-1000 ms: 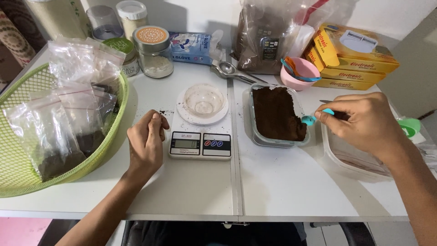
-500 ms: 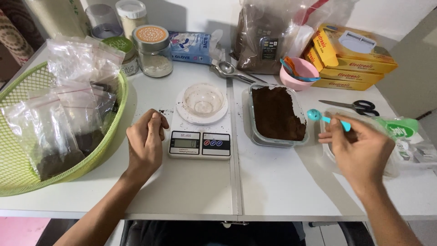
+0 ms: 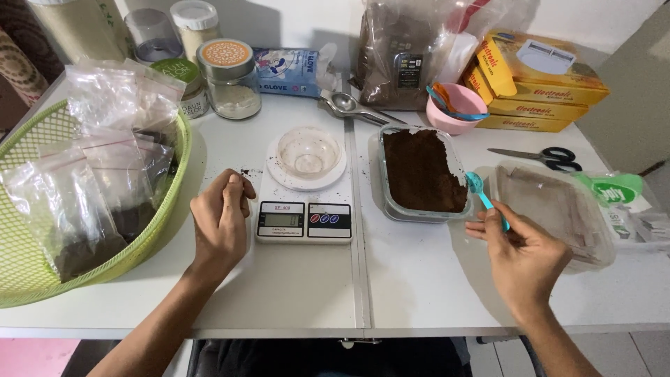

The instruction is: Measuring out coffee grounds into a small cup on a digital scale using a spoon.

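While the right hand gripped a teal spoon beside the brown powder container, the scale's glass bowl ahead of the hands sat empty. Left hand rested loosely curled, holding nothing, on the bench; no powder weighed yet, filled bags lay farther left.

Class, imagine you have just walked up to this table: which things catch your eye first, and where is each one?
The clear container of dark brown powder at centre right stands out, with the right hand holding a small turquoise spoon beside it. A white kitchen scale carrying an empty clear bowl sits mid-table by the left hand. A green basket of filled bags fills the left edge.
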